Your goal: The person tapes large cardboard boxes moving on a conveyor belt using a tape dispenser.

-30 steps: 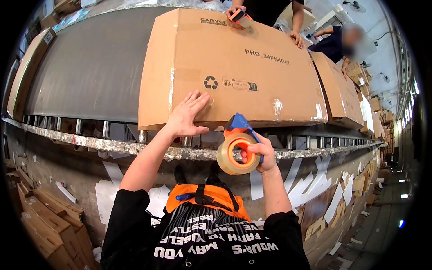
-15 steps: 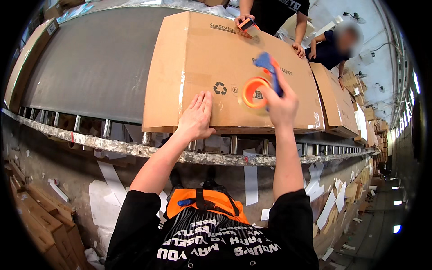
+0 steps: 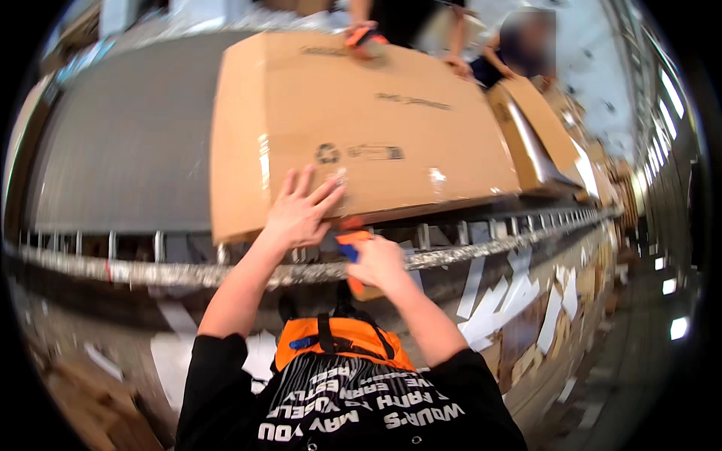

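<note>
A large brown carton (image 3: 376,131) lies flat on the conveyor in front of me. My left hand (image 3: 299,214) rests on its top near the front edge, palm down with fingers spread. Below that edge, my right hand (image 3: 380,263) grips a blue and orange tape dispenser (image 3: 350,248), held close to the carton's front side and partly hidden by my fingers. Shiny clear tape (image 3: 437,179) shows along the front edge. Motion blurs the picture.
Across the carton, a co-worker's hand holds another tape dispenser (image 3: 366,41). To the right stands a carton with a raised flap (image 3: 535,113), a second person behind it. A worn metal rail (image 3: 180,270) borders the rollers. White sheets (image 3: 500,308) litter the floor.
My right hand has brought the tape dispenser down and left from above the carton to its front edge. My left fingers have spread. At the right, the neighbouring carton's flap has lifted.
</note>
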A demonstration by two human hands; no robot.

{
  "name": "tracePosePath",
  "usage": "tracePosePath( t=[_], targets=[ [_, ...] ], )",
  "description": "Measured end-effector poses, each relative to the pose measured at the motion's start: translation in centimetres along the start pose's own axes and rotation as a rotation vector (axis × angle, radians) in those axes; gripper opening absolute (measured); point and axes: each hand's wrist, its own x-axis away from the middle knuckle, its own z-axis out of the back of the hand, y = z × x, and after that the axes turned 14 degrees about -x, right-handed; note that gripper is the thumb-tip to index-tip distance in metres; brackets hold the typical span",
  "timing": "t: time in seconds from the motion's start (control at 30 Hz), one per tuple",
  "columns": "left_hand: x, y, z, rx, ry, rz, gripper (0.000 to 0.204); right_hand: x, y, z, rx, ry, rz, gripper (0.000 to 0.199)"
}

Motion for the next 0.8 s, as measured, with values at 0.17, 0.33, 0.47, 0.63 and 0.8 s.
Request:
tracePosePath(
  t=[0.17, 0.33, 0.47, 0.63, 0.8],
  targets=[
    [-0.9, 1.0, 0.0, -0.012, -0.045, 0.190, 0.077, -5.9, -3.0, -5.9, 0.243, -0.034, 0.373, 0.028],
    [-1.3, 2.1, -2.2, -0.100, 0.222, 0.183, 0.078, -0.4, 2.8, -2.2, 0.060, -0.027, 0.464, 0.057],
    [-0.7, 3.2, -1.7, 0.937, 0.294, 0.460, 0.048, 3.5, 8.2, 5.4, -0.016, 0.395, 0.942, 0.070],
    [-3.0, 12.9, 1.8, 2.022, 0.166, 0.458, 0.024, 2.8, 12.3, 10.4, -0.182, 0.511, 1.243, 0.069],
    [-5.3, 19.6, 0.8, 2.256, 0.272, 0.814, 0.015, 1.7, 17.1, 12.1, -0.159, 0.407, 1.347, 0.064]
  ],
)
